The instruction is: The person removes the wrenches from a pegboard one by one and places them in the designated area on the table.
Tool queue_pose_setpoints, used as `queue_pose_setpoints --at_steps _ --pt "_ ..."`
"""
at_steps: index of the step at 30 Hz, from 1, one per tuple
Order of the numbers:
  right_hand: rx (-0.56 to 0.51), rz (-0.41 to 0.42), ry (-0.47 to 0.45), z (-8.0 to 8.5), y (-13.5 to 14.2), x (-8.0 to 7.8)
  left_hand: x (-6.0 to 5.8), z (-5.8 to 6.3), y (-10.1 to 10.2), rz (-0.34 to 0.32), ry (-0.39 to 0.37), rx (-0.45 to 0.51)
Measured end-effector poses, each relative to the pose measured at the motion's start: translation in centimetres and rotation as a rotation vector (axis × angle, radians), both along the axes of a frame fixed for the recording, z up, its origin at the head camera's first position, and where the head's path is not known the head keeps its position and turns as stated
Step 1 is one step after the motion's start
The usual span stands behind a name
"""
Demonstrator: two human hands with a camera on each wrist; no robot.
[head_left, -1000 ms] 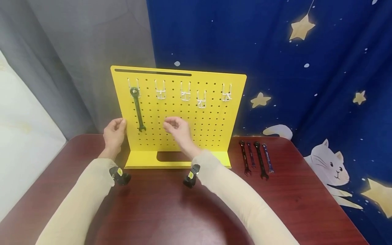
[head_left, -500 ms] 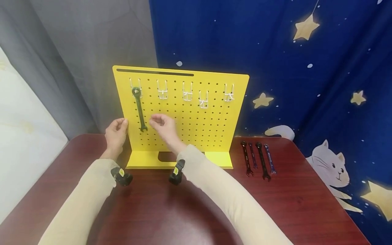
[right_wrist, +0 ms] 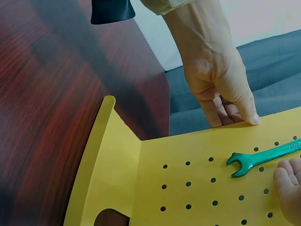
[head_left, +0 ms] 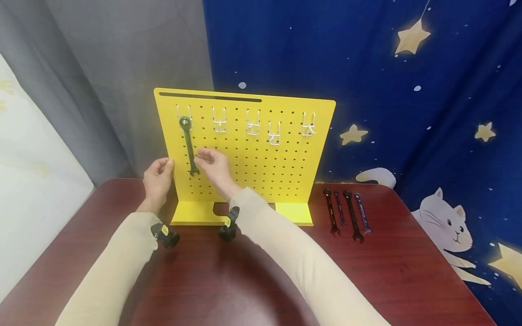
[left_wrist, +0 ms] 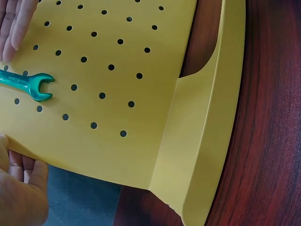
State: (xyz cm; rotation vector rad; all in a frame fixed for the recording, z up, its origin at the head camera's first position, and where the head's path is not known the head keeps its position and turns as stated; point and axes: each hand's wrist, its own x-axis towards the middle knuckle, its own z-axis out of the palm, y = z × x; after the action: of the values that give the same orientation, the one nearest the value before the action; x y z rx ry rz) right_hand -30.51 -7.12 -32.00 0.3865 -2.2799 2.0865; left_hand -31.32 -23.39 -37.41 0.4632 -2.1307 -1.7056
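A yellow pegboard [head_left: 244,176] stands on the table, and a green combination wrench [head_left: 189,147] hangs from a white hook at its upper left, open end down. My left hand [head_left: 158,183] pinches the board's left edge, thumb in front and fingers behind, as the right wrist view shows. Beside the wrench's lower shank is my right hand [head_left: 215,167], its fingers fairly straight and holding nothing. In the right wrist view its fingertips [right_wrist: 284,172] lie very close to the green shank; whether they touch it I cannot tell.
Several white wire hooks [head_left: 253,128] line the upper board. To the right of the board, several wrenches [head_left: 352,217] lie side by side on the dark red table [head_left: 391,267]. A grey and blue curtain [head_left: 285,50] hangs behind.
My right hand has moved left across the board to the green wrench. The left hand keeps its hold on the board's edge. The view has shifted slightly.
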Motion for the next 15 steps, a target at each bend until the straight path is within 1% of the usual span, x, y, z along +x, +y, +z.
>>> queue_pose_setpoints --at_steps 6,15 --pt "0.010 0.015 -0.008 0.0 -0.4 -0.3 -0.1 -0.1 -0.1 -0.021 -0.010 0.007" --pt "0.011 -0.001 -0.016 0.0 -1.4 -0.5 0.0 0.0 -0.1 -0.014 -0.006 0.005"
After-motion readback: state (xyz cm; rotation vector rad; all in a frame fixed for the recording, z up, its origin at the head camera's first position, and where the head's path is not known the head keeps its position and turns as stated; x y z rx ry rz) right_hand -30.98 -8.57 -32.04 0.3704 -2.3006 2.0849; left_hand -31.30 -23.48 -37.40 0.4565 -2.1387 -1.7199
